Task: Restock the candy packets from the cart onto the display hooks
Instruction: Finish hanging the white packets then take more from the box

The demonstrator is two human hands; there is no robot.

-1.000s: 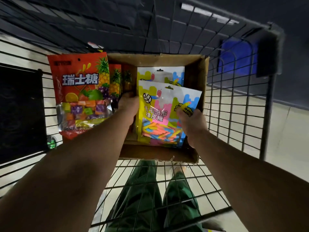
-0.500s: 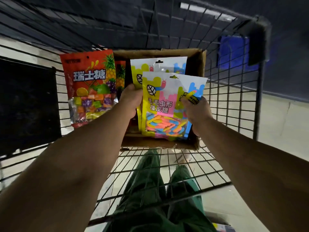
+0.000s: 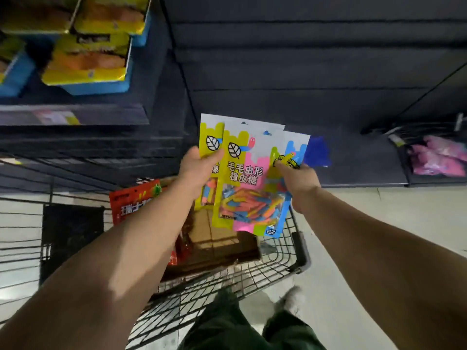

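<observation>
Upper left: yellow-and-blue boxes (image 3: 86,59) stacked on a dark shelf (image 3: 75,114), blurred, labels unreadable.

Lower left: wire cart (image 3: 278,251), black mesh, standing on a pale tiled floor (image 3: 353,248). Inside it, a cardboard box (image 3: 214,238), open at the top. At the box's left end, a red candy packet (image 3: 131,200) with white lettering and a fruit print, upright and partly hidden behind the left forearm.

Centre left: left hand (image 3: 195,168), raised above the cart, thumb laid over the front of the rear gummy packet (image 3: 210,140) and gripping its left edge (the other fingers are hidden behind the packet).

Centre: front gummy packet (image 3: 250,178), yellow, pink and blue, leaf mark at top left, clear window showing coloured worm-shaped sweets. It overlaps the rear gummy packet, which shows at its left. Both are held upright in the air, above the cardboard box and in front of the dark display wall (image 3: 303,59). Whether further packets sit between them cannot be told.

Centre right: right hand (image 3: 299,183), fingers curled round the right edge of the front gummy packet.

Far right: pink packets (image 3: 437,157) lying on a low dark shelf, blurred.

Bottom: green trousers (image 3: 235,324) and one shoe (image 3: 290,299) of the person, on the floor just behind the cart.
</observation>
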